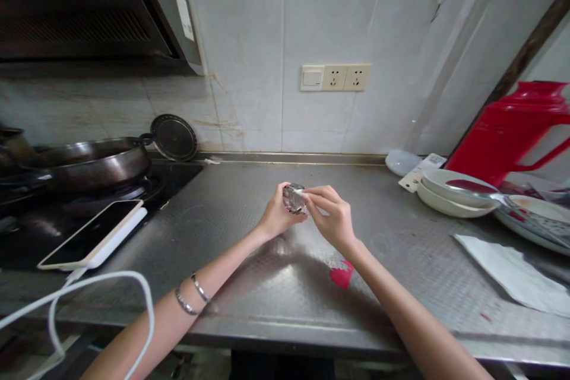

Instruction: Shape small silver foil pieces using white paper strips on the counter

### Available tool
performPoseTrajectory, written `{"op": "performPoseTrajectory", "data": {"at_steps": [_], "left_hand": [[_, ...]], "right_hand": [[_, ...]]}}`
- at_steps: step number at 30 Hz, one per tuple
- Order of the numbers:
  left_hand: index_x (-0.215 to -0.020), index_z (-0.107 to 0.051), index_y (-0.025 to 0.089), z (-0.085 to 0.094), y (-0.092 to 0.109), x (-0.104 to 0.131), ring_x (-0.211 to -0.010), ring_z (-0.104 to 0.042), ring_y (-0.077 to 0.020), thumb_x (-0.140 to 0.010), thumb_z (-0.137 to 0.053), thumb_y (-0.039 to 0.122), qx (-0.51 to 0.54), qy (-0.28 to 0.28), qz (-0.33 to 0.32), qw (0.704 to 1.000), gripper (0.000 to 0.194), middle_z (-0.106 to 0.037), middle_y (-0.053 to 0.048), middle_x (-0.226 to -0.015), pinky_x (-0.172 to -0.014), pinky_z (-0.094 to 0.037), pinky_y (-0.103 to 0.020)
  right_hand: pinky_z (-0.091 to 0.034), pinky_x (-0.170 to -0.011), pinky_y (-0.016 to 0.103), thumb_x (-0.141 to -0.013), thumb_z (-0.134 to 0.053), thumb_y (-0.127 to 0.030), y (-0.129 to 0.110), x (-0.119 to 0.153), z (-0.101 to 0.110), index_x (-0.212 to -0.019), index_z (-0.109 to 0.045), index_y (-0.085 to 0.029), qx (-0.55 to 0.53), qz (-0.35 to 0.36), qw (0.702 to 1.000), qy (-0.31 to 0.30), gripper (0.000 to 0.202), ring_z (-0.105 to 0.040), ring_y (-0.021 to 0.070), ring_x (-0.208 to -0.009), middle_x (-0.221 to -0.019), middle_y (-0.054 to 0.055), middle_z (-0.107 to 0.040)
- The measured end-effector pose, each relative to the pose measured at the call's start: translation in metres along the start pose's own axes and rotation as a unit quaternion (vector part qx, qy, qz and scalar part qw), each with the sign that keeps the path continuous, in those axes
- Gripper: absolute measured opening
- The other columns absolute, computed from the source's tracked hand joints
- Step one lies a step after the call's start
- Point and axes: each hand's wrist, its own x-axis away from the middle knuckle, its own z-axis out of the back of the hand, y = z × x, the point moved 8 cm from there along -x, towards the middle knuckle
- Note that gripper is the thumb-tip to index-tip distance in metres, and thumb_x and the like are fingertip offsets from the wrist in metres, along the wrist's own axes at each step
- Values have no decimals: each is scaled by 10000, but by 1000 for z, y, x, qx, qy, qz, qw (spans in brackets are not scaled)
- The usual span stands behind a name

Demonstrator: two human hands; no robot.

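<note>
Above the steel countertop [249,285], my left hand [278,214] is wrapped round a small, round, shiny see-through container [294,197], its open end towards me. At the container's right rim, my right hand [332,214] pinches a small white piece [300,192], too small to name surely. The fingertips of both hands are close together. A red piece with a ragged, silvery edge [342,276] lies on the counter beside my right forearm.
Left are a phone [93,231] with a white cable [120,276] and a steel pan [95,163] on the stove. Right are stacked bowls [449,205], a red thermos [512,130] and a white napkin [512,270]. Wall sockets [346,78] are behind.
</note>
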Motion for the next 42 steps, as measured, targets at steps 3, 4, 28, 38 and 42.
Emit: {"op": "performPoseTrajectory", "data": {"at_steps": [3,4,28,38,42], "left_hand": [[-1198,-357,194,-6,1,1,-893,-619,-191,-508,-832,325,37,-14,-15,999,848,-618,-78,-1068,-786,-487,-309],[-1197,-361,197,-8,0,2,-909,-617,-195,-503,-837,327,46,-21,-17,999,852,-620,-77,-1068,-800,-486,-314],[-1105,-506,173,-8,3,9,-728,-617,-155,-555,-780,380,-55,-3,37,998,648,-661,-25,-879,-571,-459,-231],[-965,-540,165,-3,1,7,-602,-554,-113,-575,-748,446,-80,2,45,996,524,-621,2,-747,-483,-387,-199],[-975,-517,166,-1,-6,5,-533,-535,-99,-599,-736,456,-12,-10,57,998,523,-611,12,-716,-467,-394,-203]], "right_hand": [[-519,-701,298,-872,-542,-244,17,-3,12,-834,-717,-215,-14,-84,996,38,182,-652,169,-768,-842,53,-705],[-520,-695,291,-869,-547,-254,20,-4,12,-825,-721,-216,-22,-96,994,35,183,-657,168,-764,-838,50,-707],[-528,-819,360,-883,-503,-159,-5,5,-11,-974,-669,-215,22,67,997,-42,197,-618,196,-945,-997,93,-673],[-536,-791,363,-833,-554,-131,-11,5,-4,-897,-688,-215,-34,61,997,-25,171,-639,202,-908,-930,80,-694],[-541,-775,372,-830,-554,-140,-14,6,-5,-857,-692,-220,-46,69,996,-30,161,-648,200,-870,-911,75,-701]]}}
